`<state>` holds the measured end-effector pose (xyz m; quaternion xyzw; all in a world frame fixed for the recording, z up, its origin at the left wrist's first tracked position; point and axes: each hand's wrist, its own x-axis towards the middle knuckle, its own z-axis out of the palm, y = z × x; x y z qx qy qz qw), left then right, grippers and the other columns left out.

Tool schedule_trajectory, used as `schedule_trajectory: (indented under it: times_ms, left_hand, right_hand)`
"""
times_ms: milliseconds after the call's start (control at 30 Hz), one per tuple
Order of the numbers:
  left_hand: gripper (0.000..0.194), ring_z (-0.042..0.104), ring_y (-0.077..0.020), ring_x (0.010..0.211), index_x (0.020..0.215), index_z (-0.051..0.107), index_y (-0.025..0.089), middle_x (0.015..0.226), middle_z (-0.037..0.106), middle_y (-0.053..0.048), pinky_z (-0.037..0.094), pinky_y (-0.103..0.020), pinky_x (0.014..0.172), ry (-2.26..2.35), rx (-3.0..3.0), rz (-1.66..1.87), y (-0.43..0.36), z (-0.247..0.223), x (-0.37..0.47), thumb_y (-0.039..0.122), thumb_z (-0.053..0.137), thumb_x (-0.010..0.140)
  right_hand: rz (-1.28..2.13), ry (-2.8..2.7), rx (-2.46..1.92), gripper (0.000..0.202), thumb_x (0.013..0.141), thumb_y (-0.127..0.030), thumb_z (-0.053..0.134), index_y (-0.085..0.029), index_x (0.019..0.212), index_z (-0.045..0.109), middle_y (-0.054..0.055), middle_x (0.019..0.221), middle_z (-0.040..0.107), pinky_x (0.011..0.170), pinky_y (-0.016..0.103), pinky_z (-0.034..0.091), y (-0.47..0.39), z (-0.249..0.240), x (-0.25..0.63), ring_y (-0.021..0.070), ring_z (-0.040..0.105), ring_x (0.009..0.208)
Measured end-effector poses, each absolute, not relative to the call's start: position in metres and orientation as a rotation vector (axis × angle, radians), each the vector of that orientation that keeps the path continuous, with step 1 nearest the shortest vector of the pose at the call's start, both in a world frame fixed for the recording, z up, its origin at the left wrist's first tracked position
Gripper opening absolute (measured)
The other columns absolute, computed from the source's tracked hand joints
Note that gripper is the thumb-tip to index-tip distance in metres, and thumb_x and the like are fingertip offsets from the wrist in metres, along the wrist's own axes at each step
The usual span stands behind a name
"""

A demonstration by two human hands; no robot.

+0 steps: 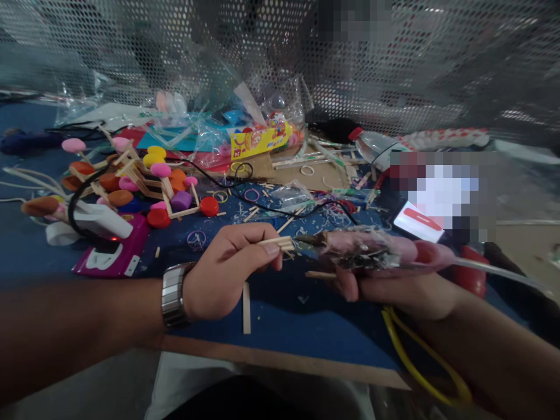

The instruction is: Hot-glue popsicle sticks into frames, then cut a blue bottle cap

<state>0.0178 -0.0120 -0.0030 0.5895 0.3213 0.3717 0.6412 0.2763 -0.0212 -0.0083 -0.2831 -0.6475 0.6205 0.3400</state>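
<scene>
My left hand (pixel 230 268) pinches a few short wooden sticks (pixel 284 242) between thumb and fingers, their ends pointing right. My right hand (pixel 394 291) is closed around a pink glue gun (pixel 371 248) with a dark, stained front. Its metal nozzle (pixel 308 239) points left, close to the stick ends; whether they touch is hard to tell. One more stick (pixel 321 275) juts out to the left beside the right fingers. A flat wooden stick (pixel 247 308) lies on the blue table below my left hand.
Stick shapes with colourful pieces (pixel 179 198) stand at the left, behind a purple power strip (pixel 140 239) with a white plug. Plastic bags, cardboard (pixel 324 175) and a bottle (pixel 376 149) lie at the back. A lit phone (pixel 441 192) is at the right. A black cable crosses the middle.
</scene>
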Motion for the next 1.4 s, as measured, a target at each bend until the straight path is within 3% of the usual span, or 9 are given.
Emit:
schedule_trajectory:
  times_ms: [233, 500, 667, 800, 967, 1100, 1200, 1300, 1400]
  left_hand:
    - [0.024, 0.044, -0.0131, 0.067, 0.07, 0.061, 0.017, 0.067, 0.056, 0.001, 0.031, -0.029, 0.063, 0.733, 1.35, 0.845, -0.0135, -0.0008, 0.0178, 0.029, 0.056, 0.09]
    - [0.024, 0.045, -0.0132, 0.067, 0.07, 0.061, 0.017, 0.068, 0.056, 0.001, 0.031, -0.029, 0.063, 0.733, 1.355, 0.846, -0.0123, -0.0021, 0.0185, 0.029, 0.056, 0.09]
    - [0.025, 0.044, -0.0139, 0.066, 0.07, 0.061, 0.017, 0.067, 0.055, 0.001, 0.032, -0.029, 0.063, 0.743, 1.354, 0.84, -0.0129, -0.0028, 0.017, 0.03, 0.057, 0.091]
    - [0.024, 0.045, -0.0141, 0.067, 0.07, 0.062, 0.018, 0.068, 0.056, 0.0, 0.032, -0.03, 0.063, 0.741, 1.353, 0.839, -0.0129, -0.0027, 0.0164, 0.03, 0.057, 0.091]
    - [0.024, 0.045, -0.014, 0.066, 0.069, 0.061, 0.017, 0.067, 0.056, 0.0, 0.032, -0.029, 0.063, 0.736, 1.356, 0.844, -0.0133, -0.0016, 0.0181, 0.029, 0.057, 0.09]
    - [0.024, 0.045, -0.0138, 0.066, 0.069, 0.061, 0.017, 0.067, 0.056, 0.001, 0.032, -0.029, 0.063, 0.73, 1.341, 0.853, -0.014, -0.0014, 0.019, 0.029, 0.057, 0.09]
    - [0.024, 0.045, -0.0138, 0.066, 0.069, 0.061, 0.017, 0.067, 0.057, 0.0, 0.032, -0.029, 0.063, 0.732, 1.329, 0.852, -0.0135, -0.001, 0.019, 0.029, 0.058, 0.089]
    - [0.024, 0.045, -0.0139, 0.066, 0.069, 0.061, 0.017, 0.067, 0.057, 0.0, 0.032, -0.029, 0.063, 0.737, 1.33, 0.85, -0.0132, -0.0005, 0.0184, 0.029, 0.058, 0.089]
    - [0.024, 0.045, -0.0138, 0.066, 0.069, 0.062, 0.017, 0.067, 0.057, 0.001, 0.032, -0.029, 0.063, 0.735, 1.335, 0.851, -0.0133, -0.0009, 0.0179, 0.029, 0.058, 0.089]
  right_hand:
    - [1.587, -1.723, -0.748, 0.073, 0.079, -0.003, 0.064, -0.056, 0.129, 0.07, -0.01, 0.071, 0.072, 0.07, 0.021, 0.055, -0.0198, -0.0098, 0.2759, 0.0097, 0.067, 0.064]
    - [1.594, -1.678, -0.778, 0.064, 0.081, -0.006, 0.068, -0.046, 0.131, 0.072, -0.006, 0.069, 0.07, 0.071, 0.028, 0.055, -0.0216, -0.0091, 0.2763, 0.0142, 0.067, 0.064]
    - [1.653, -1.741, -0.824, 0.028, 0.079, -0.009, 0.069, -0.033, 0.087, 0.081, -0.003, 0.072, 0.07, 0.069, 0.028, 0.054, -0.0186, -0.0093, 0.279, 0.0149, 0.066, 0.066]
    - [1.625, -1.706, -0.824, 0.042, 0.079, -0.008, 0.07, -0.036, 0.109, 0.079, -0.004, 0.068, 0.07, 0.07, 0.029, 0.054, -0.0197, -0.0085, 0.2787, 0.0158, 0.066, 0.065]
    - [1.642, -1.73, -0.832, 0.02, 0.079, -0.01, 0.069, -0.028, 0.079, 0.077, -0.003, 0.073, 0.072, 0.071, 0.028, 0.053, -0.0218, -0.0067, 0.2794, 0.0148, 0.067, 0.066]
    - [1.645, -1.738, -0.853, 0.036, 0.082, -0.012, 0.069, -0.032, 0.111, 0.079, -0.003, 0.07, 0.071, 0.073, 0.031, 0.052, -0.023, -0.0101, 0.2819, 0.0165, 0.066, 0.067]
    - [1.641, -1.734, -0.838, 0.058, 0.085, -0.014, 0.068, -0.042, 0.136, 0.069, -0.006, 0.071, 0.071, 0.077, 0.031, 0.052, -0.0242, -0.0122, 0.2827, 0.0167, 0.067, 0.069]
    - [1.654, -1.743, -0.807, 0.057, 0.087, -0.016, 0.068, -0.046, 0.134, 0.069, -0.006, 0.072, 0.072, 0.076, 0.031, 0.052, -0.0244, -0.0123, 0.2825, 0.0167, 0.067, 0.068]
    - [1.663, -1.753, -0.823, 0.053, 0.086, -0.015, 0.068, -0.04, 0.133, 0.07, -0.004, 0.073, 0.071, 0.073, 0.031, 0.051, -0.0235, -0.0123, 0.2832, 0.0175, 0.066, 0.069]
